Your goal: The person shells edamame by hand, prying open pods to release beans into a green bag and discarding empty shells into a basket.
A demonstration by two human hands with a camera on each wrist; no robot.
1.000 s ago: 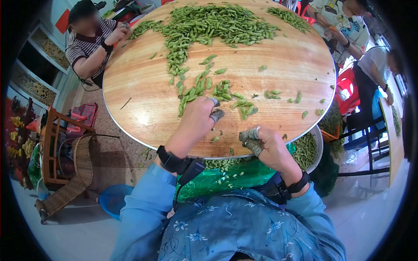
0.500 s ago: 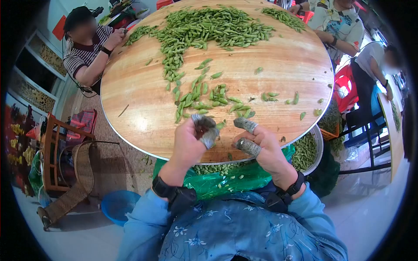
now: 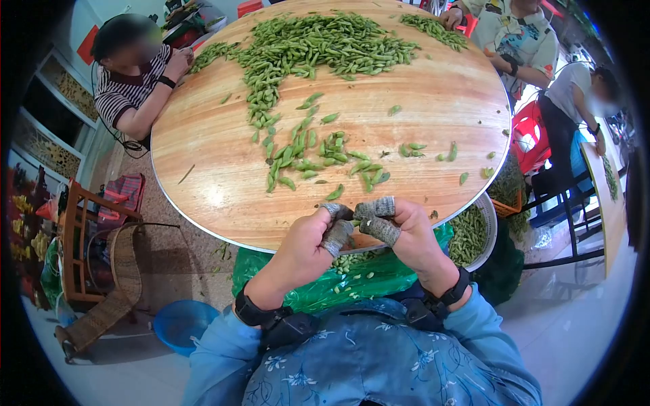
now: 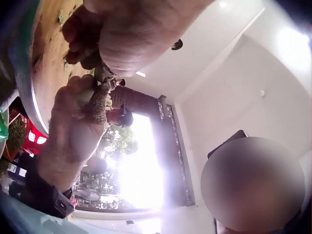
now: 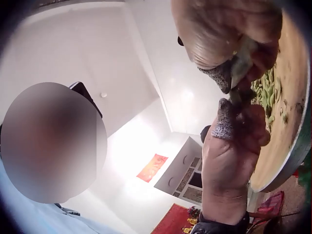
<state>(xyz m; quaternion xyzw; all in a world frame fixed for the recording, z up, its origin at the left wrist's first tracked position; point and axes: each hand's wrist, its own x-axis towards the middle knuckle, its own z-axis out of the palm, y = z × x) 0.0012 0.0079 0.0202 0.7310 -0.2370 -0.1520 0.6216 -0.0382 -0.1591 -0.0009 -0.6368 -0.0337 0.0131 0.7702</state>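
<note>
Just over the near edge of the round wooden table (image 3: 433, 162), my two hands meet, thumbs and forefingers wrapped in grey knitted finger covers. My left hand (image 3: 302, 245) pinches an edamame pod (image 3: 355, 222), mostly hidden by the fingertips. Curled around the pod from the other side is my right hand (image 3: 416, 245). In the right wrist view a pale green piece (image 5: 243, 61) shows inside the fingers of the right hand. Loose pods (image 3: 296, 150) lie scattered beyond the hands, one of them (image 3: 335, 192) close to the left fingertips.
A large heap of pods (image 3: 318, 44) covers the far part of the table. Below the near edge, green plastic (image 3: 325, 291) holds shelled beans (image 3: 352, 260). A white basket of pods (image 3: 472, 233) stands at the right. Other people sit around the table; a blue basin (image 3: 179, 327) is on the floor.
My left hand has drawn back from the scattered pods toward my body with a pod. The right hand has opened somewhat, then closed in, and both hands now meet at the pod.
</note>
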